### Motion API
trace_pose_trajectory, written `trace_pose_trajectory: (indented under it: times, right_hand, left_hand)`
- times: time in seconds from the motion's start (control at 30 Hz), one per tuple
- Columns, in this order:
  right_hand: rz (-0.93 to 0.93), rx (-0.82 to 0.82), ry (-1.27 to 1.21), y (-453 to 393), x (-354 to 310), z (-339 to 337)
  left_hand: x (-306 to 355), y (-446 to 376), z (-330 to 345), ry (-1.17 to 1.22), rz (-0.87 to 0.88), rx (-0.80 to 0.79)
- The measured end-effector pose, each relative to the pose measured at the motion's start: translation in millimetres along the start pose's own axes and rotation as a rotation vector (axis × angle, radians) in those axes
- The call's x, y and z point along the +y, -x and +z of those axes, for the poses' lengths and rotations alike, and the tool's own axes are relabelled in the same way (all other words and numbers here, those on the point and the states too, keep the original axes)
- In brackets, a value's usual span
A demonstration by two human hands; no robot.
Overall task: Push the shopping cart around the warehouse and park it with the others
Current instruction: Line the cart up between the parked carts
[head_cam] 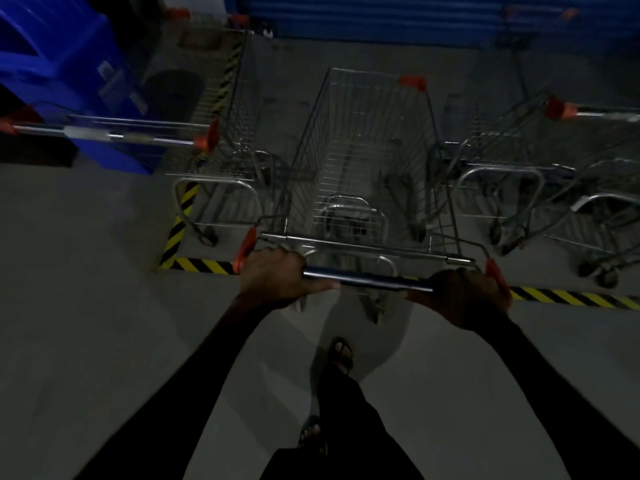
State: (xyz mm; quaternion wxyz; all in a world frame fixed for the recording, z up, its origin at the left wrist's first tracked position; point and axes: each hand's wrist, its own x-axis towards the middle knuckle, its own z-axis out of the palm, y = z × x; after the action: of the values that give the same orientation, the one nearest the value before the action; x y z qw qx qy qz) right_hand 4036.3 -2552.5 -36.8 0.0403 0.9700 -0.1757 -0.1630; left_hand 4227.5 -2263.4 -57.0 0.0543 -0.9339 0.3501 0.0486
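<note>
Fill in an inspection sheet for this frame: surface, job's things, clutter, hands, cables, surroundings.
Surface: grey concrete floor; yellow-black hazard tape marks the parking bay.
Job's things: empty shopping cart, basket already over the tape line, between a parked cart on the left and parked carts on the right.
Clutter: nothing seen inside the pushed cart.
Hands: left hand and right hand both grip the handle bar.
Cables: nothing seen.
Surroundings: blue bin at left, blue shutter ahead; dim light.
</note>
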Motion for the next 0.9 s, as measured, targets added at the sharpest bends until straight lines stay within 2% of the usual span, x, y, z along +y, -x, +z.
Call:
trace_pose_trajectory:
  times: [0.07, 0.13, 0.2, 0.3, 0.43, 0.63, 0.9]
  right_hand:
    - [0.014, -0.033, -0.073, -34.0, 13.0, -10.8]
    - [0.038, -0.004, -0.109, -71.3, 25.1, -19.2]
    - [0.026, 0.011, -0.171, -105.2, 34.5, -28.4]
    - [0.011, -0.062, -0.216, -149.5, 46.1, -47.1]
    - [-0.021, -0.02, -0.275, -199.4, 56.4, -55.7]
    - [-0.069, -0.014, -0.279, -241.6, 41.9, -77.2]
    - [0.013, -0.034, -0.238, -272.2, 29.0, -93.5]
  left_hand:
    - [3.4, -34.1, -12.0, 0.045, -0.02, 0.01]
    - [0.2, -71.2, -24.2, 0.094, -0.041, -0.066]
    - [-3.6, -103.1, -31.9, 0.145, -0.04, -0.073]
    - [-5.2, -144.7, -46.7, 0.154, -0.031, -0.148]
    - [-16.8, -192.1, -52.5, 0.138, -0.061, -0.162]
    - [-45.0, -232.4, -59.9, 0.139, -0.035, -0.162]
    - [-72.7, -260.6, -56.6, 0.095, -0.028, -0.146]
